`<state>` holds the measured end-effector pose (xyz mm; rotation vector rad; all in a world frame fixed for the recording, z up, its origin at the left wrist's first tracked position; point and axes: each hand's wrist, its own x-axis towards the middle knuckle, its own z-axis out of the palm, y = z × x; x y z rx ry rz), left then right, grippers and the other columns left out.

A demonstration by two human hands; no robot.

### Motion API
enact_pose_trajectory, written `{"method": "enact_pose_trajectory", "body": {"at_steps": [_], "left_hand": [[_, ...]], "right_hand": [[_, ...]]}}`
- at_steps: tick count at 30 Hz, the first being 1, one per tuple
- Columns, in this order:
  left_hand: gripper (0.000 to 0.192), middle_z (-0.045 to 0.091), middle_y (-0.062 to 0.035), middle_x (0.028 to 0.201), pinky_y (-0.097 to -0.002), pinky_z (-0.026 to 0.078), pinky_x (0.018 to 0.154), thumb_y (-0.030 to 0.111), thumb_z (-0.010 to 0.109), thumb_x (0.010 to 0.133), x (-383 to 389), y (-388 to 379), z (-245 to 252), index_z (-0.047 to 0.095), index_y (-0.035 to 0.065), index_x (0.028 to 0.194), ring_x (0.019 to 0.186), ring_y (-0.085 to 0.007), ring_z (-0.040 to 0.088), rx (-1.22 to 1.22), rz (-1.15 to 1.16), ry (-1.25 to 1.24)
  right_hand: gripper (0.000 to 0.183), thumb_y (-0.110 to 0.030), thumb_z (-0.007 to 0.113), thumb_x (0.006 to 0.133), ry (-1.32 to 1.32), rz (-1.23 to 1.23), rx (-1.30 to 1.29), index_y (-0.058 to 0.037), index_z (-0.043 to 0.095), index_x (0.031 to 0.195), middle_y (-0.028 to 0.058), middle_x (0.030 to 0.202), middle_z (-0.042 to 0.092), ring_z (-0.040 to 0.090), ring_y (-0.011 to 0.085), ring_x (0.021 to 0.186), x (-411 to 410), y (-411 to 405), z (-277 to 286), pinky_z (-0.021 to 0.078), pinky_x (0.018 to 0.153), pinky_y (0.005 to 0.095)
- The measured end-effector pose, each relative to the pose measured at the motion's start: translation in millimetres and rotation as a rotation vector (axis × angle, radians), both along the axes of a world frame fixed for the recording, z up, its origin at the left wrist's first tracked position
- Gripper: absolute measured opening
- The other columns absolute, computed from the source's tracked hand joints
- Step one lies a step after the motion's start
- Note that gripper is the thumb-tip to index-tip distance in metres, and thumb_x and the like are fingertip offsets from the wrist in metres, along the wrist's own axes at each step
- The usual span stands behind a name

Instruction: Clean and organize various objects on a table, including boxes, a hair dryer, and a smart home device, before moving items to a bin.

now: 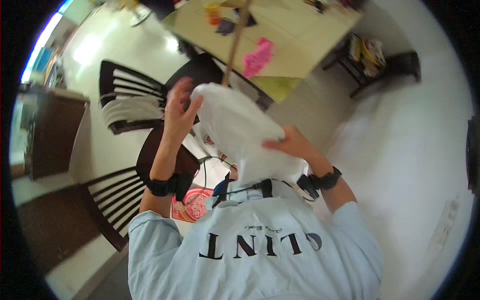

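Note:
A thin, limp white sheet or bag [240,131], blurred by motion, hangs before my torso; whether it is plastic or cloth I cannot tell. My right hand [292,144] pinches its right edge between thumb and fingers. At its upper left corner is my left hand [182,105], thumb against the white material and blurred fingers spread apart. A wooden pole [236,45] runs from the top of the view down to the white material's upper edge, where its lower end is hidden.
Dark wooden chairs [112,202] stand at left, one with a pale cloth [131,109] over its back. Ahead is a table [300,33] bearing a pink cloth [258,58]. A dark bench [401,69] holding bags stands at right beside a white wall [420,150].

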<state>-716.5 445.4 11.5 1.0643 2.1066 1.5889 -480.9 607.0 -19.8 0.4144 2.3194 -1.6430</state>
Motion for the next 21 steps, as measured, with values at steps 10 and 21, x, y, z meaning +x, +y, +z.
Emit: {"method": "enact_pose_trajectory", "body": {"at_steps": [10,21], "left_hand": [[0.075,0.056,-0.0222,0.101,-0.0351,0.044,0.079,0.015,0.072,0.062,146.7,71.2,-5.9,0.036,0.0053,0.127,0.096,-0.0355,0.055,-0.295,-0.847,0.113],[0.051,0.059,-0.0069,0.098,-0.0282,0.042,0.081,0.005,0.071,0.063,195.6,76.6,23.1,0.051,0.0012,0.109,0.092,-0.0134,0.054,-0.281,-1.557,-0.096]], "right_hand": [[0.035,-0.037,0.069,0.071,0.436,-0.471,-0.244,-0.0051,0.061,0.084,0.0019,0.071,0.061,0.052,0.0097,0.06,78.8,12.8,48.1,0.0425,0.054,0.025],[0.09,-0.04,0.078,0.055,0.451,-0.903,0.355,-0.0068,0.035,0.127,0.0092,0.114,0.052,0.05,0.0219,0.103,185.8,-133.7,40.7,0.038,0.088,0.032]]}}
